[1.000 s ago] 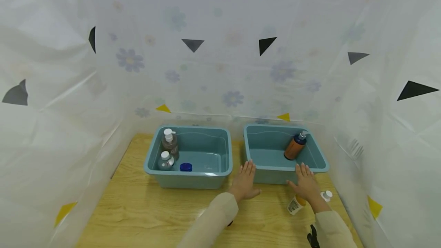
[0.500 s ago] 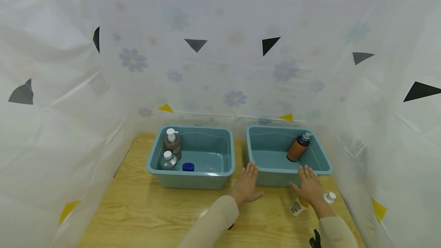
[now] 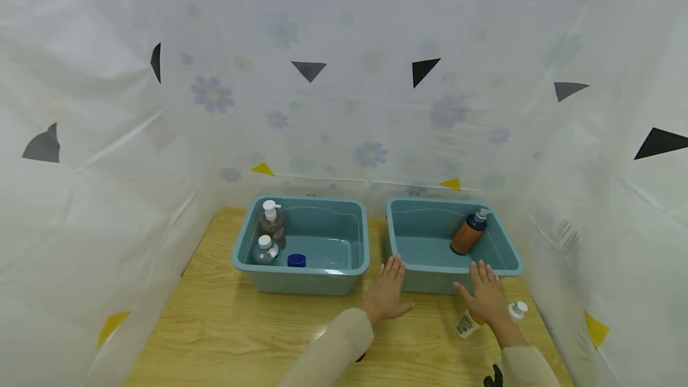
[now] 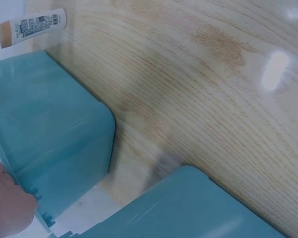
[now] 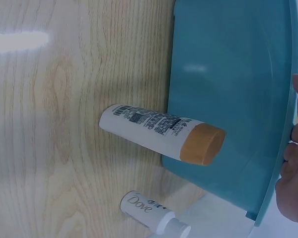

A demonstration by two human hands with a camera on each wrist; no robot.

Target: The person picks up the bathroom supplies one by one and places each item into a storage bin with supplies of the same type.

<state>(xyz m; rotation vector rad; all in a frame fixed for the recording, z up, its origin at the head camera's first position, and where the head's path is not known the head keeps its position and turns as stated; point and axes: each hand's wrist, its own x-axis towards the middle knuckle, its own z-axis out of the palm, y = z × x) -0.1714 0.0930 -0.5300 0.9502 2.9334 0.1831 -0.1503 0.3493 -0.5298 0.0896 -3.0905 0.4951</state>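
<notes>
My left hand lies at the front left corner of the right teal bin, fingers straight and against its rim. My right hand rests with straight fingers at the front rim, towards its right end. Inside that bin leans an orange pump bottle with a dark blue top. Below my right hand a white bottle with an orange cap stands on the table in front of the bin, partly hidden in the head view. Beside it is a white Dove bottle with a white cap.
A second teal bin stands to the left, a narrow gap between the two. It holds a pump bottle, a clear bottle with a white cap and a blue-capped item. White plastic sheeting encloses the wooden table.
The scene has drifted slightly right in the head view as the camera turned. Both hands keep their places at the right bin's rim, and the bottles stay put.
</notes>
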